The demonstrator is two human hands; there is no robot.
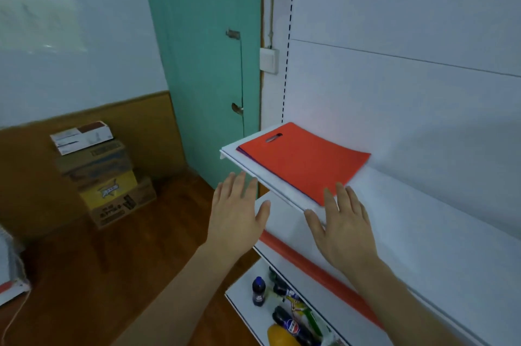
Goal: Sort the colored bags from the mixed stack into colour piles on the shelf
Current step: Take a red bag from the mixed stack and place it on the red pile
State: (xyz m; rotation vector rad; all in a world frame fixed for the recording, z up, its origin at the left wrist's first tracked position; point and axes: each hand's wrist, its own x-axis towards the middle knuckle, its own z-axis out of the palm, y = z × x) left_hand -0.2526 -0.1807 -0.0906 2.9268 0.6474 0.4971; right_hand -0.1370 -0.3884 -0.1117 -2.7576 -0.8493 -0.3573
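Observation:
A flat stack of bags lies at the left end of the white shelf. Its top bag is red-orange with a slot handle at the far end. Thin purple edges of bags underneath show along the stack's left and front sides. My left hand hovers in front of the shelf's front edge, fingers straight, holding nothing. My right hand is spread flat over the shelf edge, its fingertips at the near corner of the stack. Whether they touch the bag is unclear.
A lower shelf holds drink bottles and packets below my arms. A red price strip runs along a shelf edge. Stacked cardboard boxes stand on the wooden floor at left. A green door is behind the shelf end.

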